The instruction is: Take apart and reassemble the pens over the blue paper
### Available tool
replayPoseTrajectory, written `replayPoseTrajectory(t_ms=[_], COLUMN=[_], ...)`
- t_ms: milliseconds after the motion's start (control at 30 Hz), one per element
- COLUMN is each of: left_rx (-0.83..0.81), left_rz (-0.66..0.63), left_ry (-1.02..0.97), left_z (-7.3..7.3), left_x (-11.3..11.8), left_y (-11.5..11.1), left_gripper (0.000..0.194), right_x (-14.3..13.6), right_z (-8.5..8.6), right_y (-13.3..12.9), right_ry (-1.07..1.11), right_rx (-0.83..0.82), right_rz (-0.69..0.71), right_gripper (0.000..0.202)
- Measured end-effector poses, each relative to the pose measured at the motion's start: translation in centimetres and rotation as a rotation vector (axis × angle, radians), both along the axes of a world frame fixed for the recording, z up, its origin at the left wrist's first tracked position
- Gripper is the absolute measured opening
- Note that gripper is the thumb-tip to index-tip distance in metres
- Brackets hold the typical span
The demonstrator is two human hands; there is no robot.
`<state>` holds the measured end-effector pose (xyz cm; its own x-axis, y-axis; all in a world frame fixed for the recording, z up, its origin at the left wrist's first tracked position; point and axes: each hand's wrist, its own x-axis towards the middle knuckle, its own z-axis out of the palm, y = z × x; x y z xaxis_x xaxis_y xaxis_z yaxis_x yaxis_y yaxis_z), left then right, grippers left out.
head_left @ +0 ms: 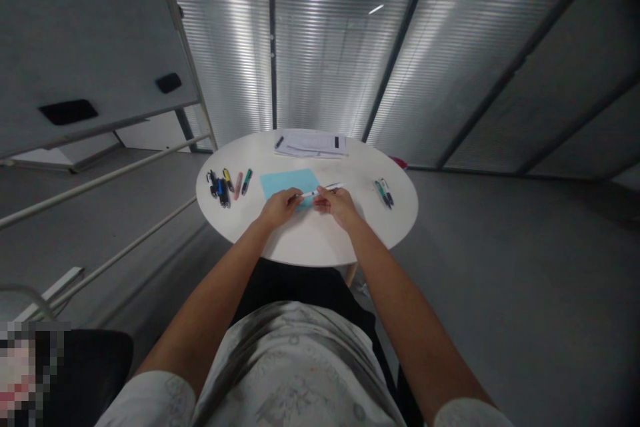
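Note:
Over the near part of a light blue sheet (pixel 285 182), my left hand (pixel 281 207) and my right hand (pixel 339 205) hold a thin white pen (pixel 307 194) between them. The left fingers are closed on its left end. My right fingers pinch its right end, near the sheet's right edge. A second slim, pale item (pixel 334 185) shows just beyond the right fingers; whether it lies on the table or is held is unclear.
On the round white table (pixel 310 250), several pens and markers (pixel 220 190) lie at the left, two pens (pixel 384 193) at the right, and stacked papers (pixel 311 144) at the back. A whiteboard frame (pixel 193 73) stands left.

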<state>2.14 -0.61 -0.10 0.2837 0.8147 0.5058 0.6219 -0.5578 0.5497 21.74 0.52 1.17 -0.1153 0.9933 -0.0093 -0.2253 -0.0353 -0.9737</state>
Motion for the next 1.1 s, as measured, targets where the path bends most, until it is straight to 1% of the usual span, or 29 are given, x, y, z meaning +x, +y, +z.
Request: replayPoseTrajectory(t_ms=[67, 167, 233, 300, 400, 500, 700, 833, 967, 1033, 1100], left_rx=[0.008, -0.006, -0.009, -0.006, -0.001, 0.008, -0.007, -0.005, 0.009, 0.01, 0.008], left_rz=[-0.008, -0.048, -0.064, -0.061, -0.051, -0.048, -0.042, -0.037, -0.046, -0.046, -0.053], left_ry=[-0.015, -0.062, -0.081, -0.082, -0.071, -0.077, -0.086, -0.092, -0.096, -0.101, -0.108], left_z=[-0.14, -0.28, -0.32, -0.32, -0.27, -0.2, -0.16, -0.06, 0.05, 0.08, 0.07], left_x=[-0.02, -0.11, -0.19, -0.25, -0.3, -0.29, -0.26, -0.27, -0.31, -0.33, -0.33], left_y=[0.11, 0.24, 0.29, 0.31, 0.3, 0.26, 0.21, 0.19, 0.16, 0.15, 0.13], left_gripper=[0.03, 0.028, 0.028, 0.027, 0.026, 0.027, 0.027, 0.028, 0.029, 0.029, 0.028], right_x=[-0.03, 0.09, 0.25, 0.37, 0.34, 0.25, 0.68, 0.69, 0.44, 0.41, 0.49], right_z=[0.05, 0.12, 0.15, 0.18, 0.27, 0.33, 0.06, 0.11, 0.37, 0.47, 0.52], right_y=[-0.07, -0.03, 0.08, 0.2, 0.24, 0.2, 0.43, 0.38, 0.07, -0.04, -0.07], right_ry=[-0.001, 0.084, 0.158, 0.176, 0.082, 0.006, 0.115, 0.007, -0.124, -0.141, -0.093], right_rx=[0.004, 0.035, 0.076, 0.124, 0.175, 0.21, 0.155, 0.162, 0.189, 0.188, 0.164], right_rz=[-0.006, -0.017, -0.066, -0.146, -0.218, -0.239, -0.194, -0.214, -0.277, -0.296, -0.278], right_gripper=[0.034, 0.035, 0.034, 0.033, 0.031, 0.029, 0.022, 0.029, 0.04, 0.041, 0.038])
